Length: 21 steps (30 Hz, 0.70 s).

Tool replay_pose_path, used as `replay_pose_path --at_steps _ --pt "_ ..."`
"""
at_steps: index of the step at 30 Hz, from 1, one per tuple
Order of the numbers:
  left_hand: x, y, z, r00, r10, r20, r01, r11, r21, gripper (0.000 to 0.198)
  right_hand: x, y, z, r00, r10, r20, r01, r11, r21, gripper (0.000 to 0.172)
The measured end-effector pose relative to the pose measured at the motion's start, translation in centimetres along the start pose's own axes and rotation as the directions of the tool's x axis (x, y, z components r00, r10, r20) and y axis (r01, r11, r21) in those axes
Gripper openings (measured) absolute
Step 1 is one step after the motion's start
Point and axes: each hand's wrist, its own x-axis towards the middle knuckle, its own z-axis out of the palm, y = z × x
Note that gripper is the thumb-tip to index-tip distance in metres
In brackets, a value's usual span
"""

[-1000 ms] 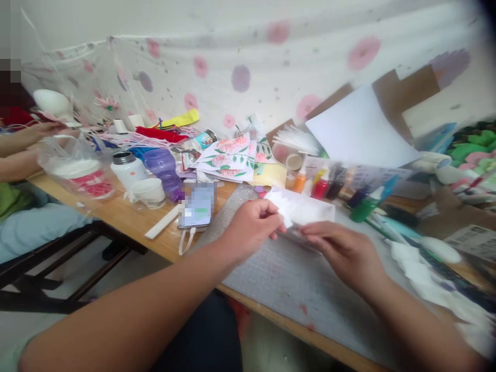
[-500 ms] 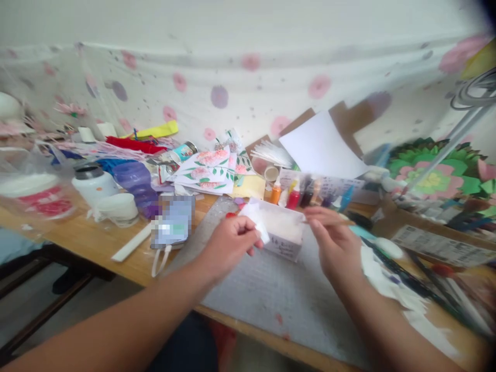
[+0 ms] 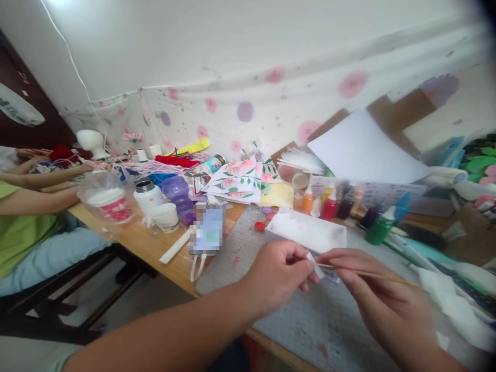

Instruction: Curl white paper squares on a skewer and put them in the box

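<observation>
A small white piece of paper (image 3: 314,265) is pinched between the thumb and fingers of my left hand (image 3: 281,271). My right hand (image 3: 382,289) grips a thin wooden stick (image 3: 387,277), its left end at the paper's edge; whether it touches is hard to tell. Both hands are above the grey cutting mat (image 3: 228,263), close in front of a white open box (image 3: 341,239) with white material inside. My left hand covers part of the box's front. A small red object (image 3: 259,226) lies left of the box.
Paint bottles, among them a green one (image 3: 381,226), stand behind the box. A phone (image 3: 209,230) with a white cable lies left of the mat. White cups, a purple container (image 3: 176,196) and a bucket (image 3: 116,206) stand further left. A co-worker's arm (image 3: 42,201) rests there.
The view has swung left, bringing a co-worker into sight. My right hand has brought the stick over to the paper in my left hand; the hands are now close together.
</observation>
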Motion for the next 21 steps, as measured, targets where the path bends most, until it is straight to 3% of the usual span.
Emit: replay_pose_path --at_steps 10,21 --pt "-0.03 0.35 -0.32 0.999 0.029 0.014 -0.03 0.996 0.085 0.013 0.26 -0.58 0.09 0.999 0.027 -0.03 -0.025 0.996 0.091 0.021" --pt "0.09 0.37 -0.24 0.999 0.036 0.019 -0.036 0.999 0.024 0.012 0.42 -0.64 0.31 0.992 0.118 -0.053 -0.099 0.957 0.274 0.02"
